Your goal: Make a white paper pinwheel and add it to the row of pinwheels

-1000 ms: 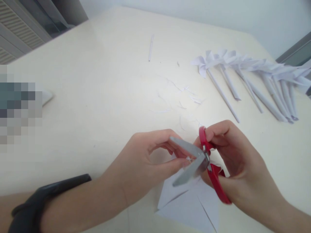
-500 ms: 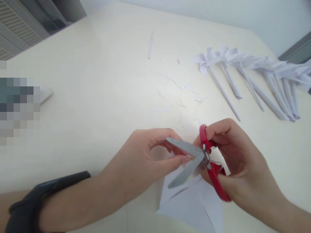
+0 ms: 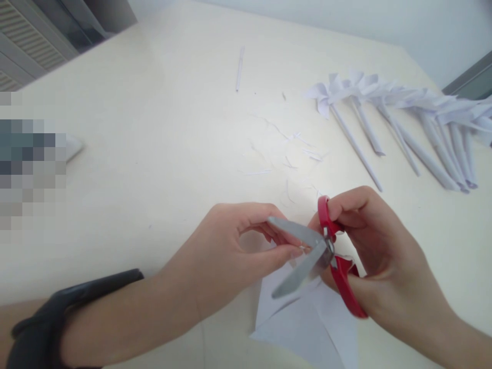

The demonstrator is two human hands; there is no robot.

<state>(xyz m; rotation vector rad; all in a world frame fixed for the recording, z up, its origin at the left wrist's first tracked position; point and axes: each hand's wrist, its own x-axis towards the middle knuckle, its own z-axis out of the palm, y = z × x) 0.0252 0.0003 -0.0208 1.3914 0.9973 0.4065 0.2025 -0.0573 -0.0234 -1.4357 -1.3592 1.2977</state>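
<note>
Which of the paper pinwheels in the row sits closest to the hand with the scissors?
The leftmost pinwheel: its stick end lies just above the right hand; the others fan off toward the right edge.

Hands: two, left hand and right hand.
Scissors: one pair, between the hands.
Paper sheet: one, under the hands.
Paper pinwheels: about eight, beyond the right hand.
Paper stick: one, well beyond the left hand.
Paper slivers: several, uncounted.
</note>
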